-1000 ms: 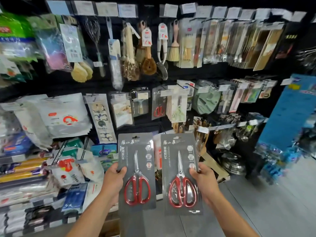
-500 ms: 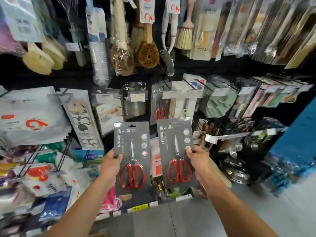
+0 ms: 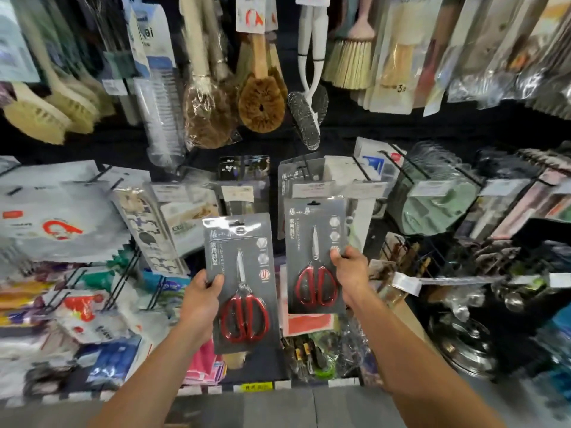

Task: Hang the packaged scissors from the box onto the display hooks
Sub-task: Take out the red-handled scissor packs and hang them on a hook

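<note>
My left hand [image 3: 201, 299] grips the left edge of a grey card pack of red-handled scissors [image 3: 242, 281], held upright in front of the display. My right hand [image 3: 349, 273] pinches the right edge of a second, matching scissors pack [image 3: 313, 257], raised higher and closer to the rack. Just above and behind that pack, a black display hook [image 3: 304, 171] carries a hanging grey scissors pack [image 3: 295, 180] with a white price label [image 3: 313, 190] at its front end. The box is out of view.
Brushes and scourers [image 3: 262, 100] hang in the row above. More black hooks with packaged goods [image 3: 432, 205] stick out to the right, and flat white packs [image 3: 61, 217] to the left. Metal pots [image 3: 463, 344] sit low at the right. Grey floor lies below.
I have moved closer to the rack. Both packs rose toward the hooks, and the right pack now sits higher than the left, just under the hook's price label.
</note>
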